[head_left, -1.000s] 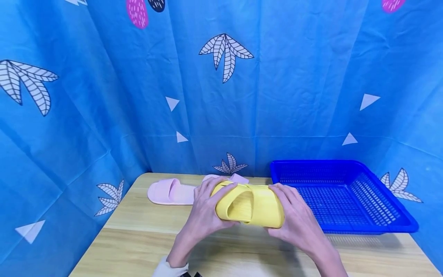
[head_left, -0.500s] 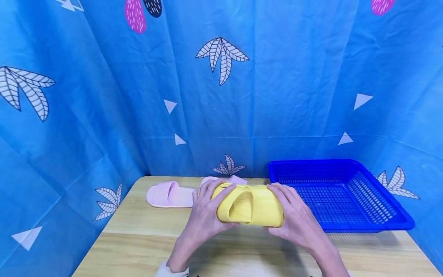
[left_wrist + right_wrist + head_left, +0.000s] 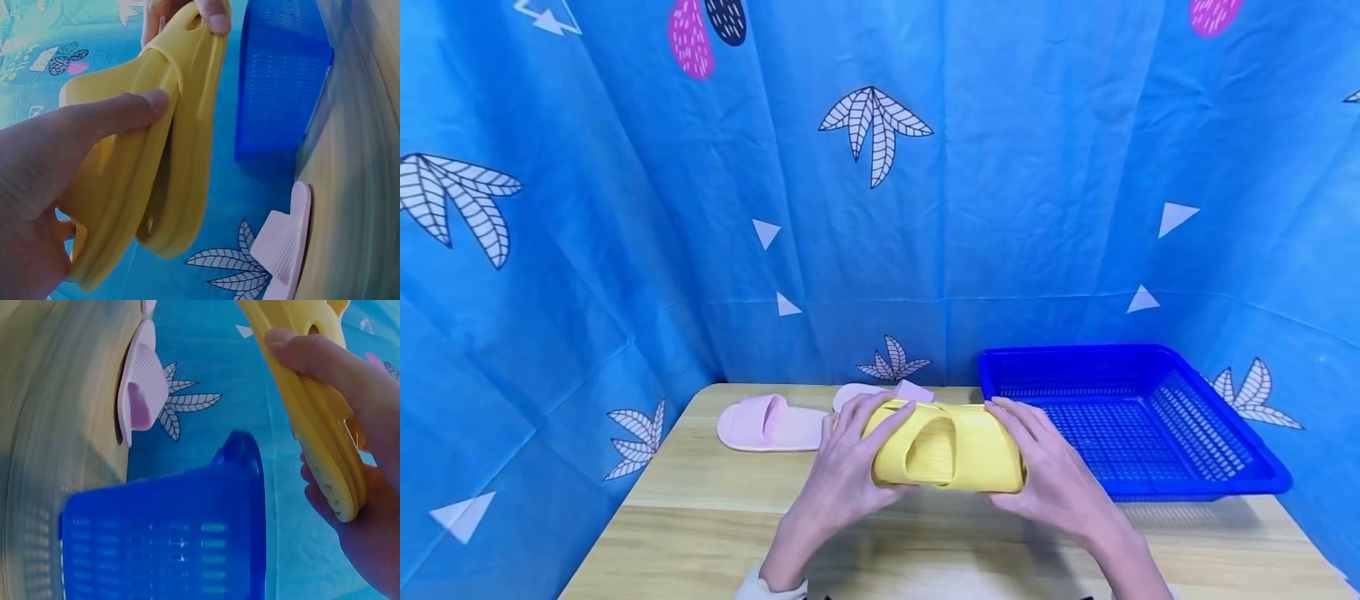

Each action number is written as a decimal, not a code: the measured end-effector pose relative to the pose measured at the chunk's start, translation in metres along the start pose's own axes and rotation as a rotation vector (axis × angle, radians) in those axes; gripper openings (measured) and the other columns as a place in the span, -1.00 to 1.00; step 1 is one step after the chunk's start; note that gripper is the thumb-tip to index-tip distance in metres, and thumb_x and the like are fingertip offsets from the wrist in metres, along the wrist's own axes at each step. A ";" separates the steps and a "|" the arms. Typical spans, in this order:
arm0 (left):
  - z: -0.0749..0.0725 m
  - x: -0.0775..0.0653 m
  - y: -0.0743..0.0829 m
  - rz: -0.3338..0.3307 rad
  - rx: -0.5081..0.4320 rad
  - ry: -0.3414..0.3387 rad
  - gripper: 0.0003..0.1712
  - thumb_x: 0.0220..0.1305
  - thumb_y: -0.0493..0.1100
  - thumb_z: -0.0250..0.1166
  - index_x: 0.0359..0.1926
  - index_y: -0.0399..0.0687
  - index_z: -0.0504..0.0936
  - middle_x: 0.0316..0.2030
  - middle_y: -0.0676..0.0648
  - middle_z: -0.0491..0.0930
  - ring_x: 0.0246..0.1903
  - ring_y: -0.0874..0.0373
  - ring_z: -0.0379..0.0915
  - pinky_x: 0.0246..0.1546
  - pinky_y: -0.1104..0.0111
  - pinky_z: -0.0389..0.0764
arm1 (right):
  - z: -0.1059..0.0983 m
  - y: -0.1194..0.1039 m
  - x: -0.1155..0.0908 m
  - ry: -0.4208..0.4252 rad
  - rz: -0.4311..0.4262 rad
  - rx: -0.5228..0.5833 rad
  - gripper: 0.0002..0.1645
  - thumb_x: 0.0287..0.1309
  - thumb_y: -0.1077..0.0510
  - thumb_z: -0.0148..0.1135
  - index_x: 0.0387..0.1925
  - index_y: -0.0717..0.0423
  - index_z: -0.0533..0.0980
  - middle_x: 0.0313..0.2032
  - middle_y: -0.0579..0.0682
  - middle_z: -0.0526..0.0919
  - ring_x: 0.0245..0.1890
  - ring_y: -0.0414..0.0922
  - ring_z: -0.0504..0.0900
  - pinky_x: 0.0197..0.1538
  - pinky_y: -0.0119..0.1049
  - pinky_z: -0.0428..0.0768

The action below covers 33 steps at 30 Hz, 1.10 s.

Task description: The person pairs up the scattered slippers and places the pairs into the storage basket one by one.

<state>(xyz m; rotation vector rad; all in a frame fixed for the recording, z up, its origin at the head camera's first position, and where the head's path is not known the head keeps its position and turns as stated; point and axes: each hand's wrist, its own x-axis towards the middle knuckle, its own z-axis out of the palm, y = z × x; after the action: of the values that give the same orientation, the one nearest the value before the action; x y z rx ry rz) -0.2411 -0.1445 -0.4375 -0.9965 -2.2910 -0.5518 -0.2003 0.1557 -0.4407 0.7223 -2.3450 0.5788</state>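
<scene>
A pair of yellow slippers [image 3: 988, 450], pressed together, is held up over the table between both hands. My left hand [image 3: 853, 467] grips the left end, its thumb lying along the side of one slipper [image 3: 112, 187]. At the other end my right hand [image 3: 1052, 475] grips the pair, thumb on the near side and fingers round the far side. In the left wrist view a narrow gap shows between the two yellow slippers. Behind them on the table lie a pink slipper [image 3: 775, 423] and a second pink slipper [image 3: 914, 392], the latter partly hidden.
A blue plastic basket [image 3: 1247, 450] with perforated sides stands at the right of the wooden table [image 3: 700, 525]. A blue patterned curtain [image 3: 1037, 183] hangs behind and along both sides.
Both hands keep hold of the yellow slippers, which shift slightly to the right in the head view. The background has drifted a little as the head camera turned.
</scene>
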 end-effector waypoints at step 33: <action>0.019 0.008 0.002 -0.025 -0.102 0.100 0.16 -0.29 0.26 0.72 0.43 0.21 0.47 0.42 -0.02 0.38 0.35 -0.07 0.28 0.17 -0.23 0.36 | -0.033 0.011 -0.029 0.084 0.090 0.004 0.16 -0.09 0.05 0.67 0.53 0.09 0.27 0.47 0.06 0.33 0.41 0.09 0.35 0.40 -0.55 0.10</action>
<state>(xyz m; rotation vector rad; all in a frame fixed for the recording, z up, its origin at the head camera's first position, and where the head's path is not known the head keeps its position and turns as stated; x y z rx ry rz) -0.2505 -0.1282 -0.4460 -0.9669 -2.2088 -0.7195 -0.1743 0.1922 -0.4386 0.5852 -2.3079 0.6413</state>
